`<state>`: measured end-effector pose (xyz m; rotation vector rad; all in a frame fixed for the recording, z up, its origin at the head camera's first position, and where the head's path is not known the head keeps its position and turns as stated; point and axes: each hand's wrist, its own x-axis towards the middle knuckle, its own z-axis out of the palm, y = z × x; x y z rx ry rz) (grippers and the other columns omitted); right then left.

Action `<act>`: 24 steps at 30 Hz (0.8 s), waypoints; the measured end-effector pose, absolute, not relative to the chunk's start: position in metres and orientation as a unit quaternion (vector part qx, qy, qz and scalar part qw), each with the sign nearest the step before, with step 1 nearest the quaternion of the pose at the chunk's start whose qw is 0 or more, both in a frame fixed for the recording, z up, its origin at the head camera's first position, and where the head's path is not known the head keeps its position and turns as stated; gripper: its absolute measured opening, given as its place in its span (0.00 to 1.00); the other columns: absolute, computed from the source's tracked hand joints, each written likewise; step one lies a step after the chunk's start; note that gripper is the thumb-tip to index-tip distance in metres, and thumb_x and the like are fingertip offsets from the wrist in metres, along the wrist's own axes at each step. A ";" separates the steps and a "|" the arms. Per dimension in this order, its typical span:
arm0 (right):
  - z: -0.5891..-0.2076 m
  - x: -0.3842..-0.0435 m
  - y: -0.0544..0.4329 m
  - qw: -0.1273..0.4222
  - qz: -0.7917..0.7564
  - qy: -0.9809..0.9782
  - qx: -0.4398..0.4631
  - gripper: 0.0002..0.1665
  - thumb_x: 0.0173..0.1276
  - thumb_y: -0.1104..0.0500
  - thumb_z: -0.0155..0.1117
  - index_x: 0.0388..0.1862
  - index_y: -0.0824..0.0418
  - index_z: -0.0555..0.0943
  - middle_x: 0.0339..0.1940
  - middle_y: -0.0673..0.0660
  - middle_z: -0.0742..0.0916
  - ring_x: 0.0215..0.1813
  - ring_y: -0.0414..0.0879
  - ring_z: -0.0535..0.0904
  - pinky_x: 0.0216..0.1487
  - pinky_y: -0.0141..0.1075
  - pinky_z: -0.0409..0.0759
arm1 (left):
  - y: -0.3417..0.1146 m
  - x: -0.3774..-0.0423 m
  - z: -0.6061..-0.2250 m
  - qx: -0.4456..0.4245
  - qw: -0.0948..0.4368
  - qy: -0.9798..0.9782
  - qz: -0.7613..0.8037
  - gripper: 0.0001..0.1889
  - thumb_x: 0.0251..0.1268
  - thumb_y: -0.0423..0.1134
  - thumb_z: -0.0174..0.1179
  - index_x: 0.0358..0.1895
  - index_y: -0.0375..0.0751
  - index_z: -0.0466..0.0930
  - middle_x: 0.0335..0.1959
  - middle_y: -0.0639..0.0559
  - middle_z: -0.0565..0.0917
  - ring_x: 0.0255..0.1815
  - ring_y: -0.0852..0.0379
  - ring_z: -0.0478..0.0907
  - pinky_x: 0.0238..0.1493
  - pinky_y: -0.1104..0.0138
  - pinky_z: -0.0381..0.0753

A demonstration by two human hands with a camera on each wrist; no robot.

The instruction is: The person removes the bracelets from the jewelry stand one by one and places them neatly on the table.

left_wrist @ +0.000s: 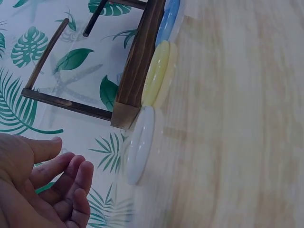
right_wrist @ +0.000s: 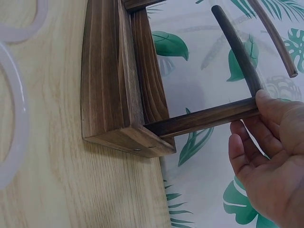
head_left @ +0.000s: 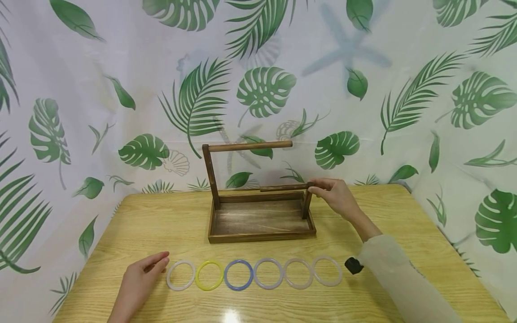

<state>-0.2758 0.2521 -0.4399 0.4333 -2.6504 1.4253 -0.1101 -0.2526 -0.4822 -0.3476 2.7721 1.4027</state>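
A dark brown wooden rack (head_left: 262, 238) stands on the table, with a shallow tray base, a tall left post with a long bar and a shorter right post (right_wrist: 204, 118) with a short bar. My right hand (head_left: 337, 196) pinches the top of that right post between thumb and fingers. My left hand (head_left: 139, 276) hovers beside a white ring (head_left: 181, 289), its fingers loosely bent and holding nothing. To the right of that ring lie a yellow ring (head_left: 209, 289), a blue ring (head_left: 238, 289) and several pale translucent rings (head_left: 268, 287), all in one row.
The wood-grain table (head_left: 161, 224) reaches back to a white curtain (head_left: 282, 40) printed with green leaves. A small black object (head_left: 353, 265) shows at the right sleeve's cuff, right of the last ring. The rack stands behind the row of rings.
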 end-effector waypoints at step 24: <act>-0.434 -0.266 0.248 0.026 0.521 -0.838 0.158 0.38 0.81 0.50 0.60 0.81 0.65 0.62 0.74 0.65 0.76 0.72 0.62 0.73 0.69 0.58 0.71 | -0.234 -0.126 -0.451 -0.030 -0.116 0.853 0.508 0.26 0.83 0.48 0.54 0.72 0.34 0.73 0.66 0.41 0.80 0.53 0.77 0.75 0.51 0.87 0.69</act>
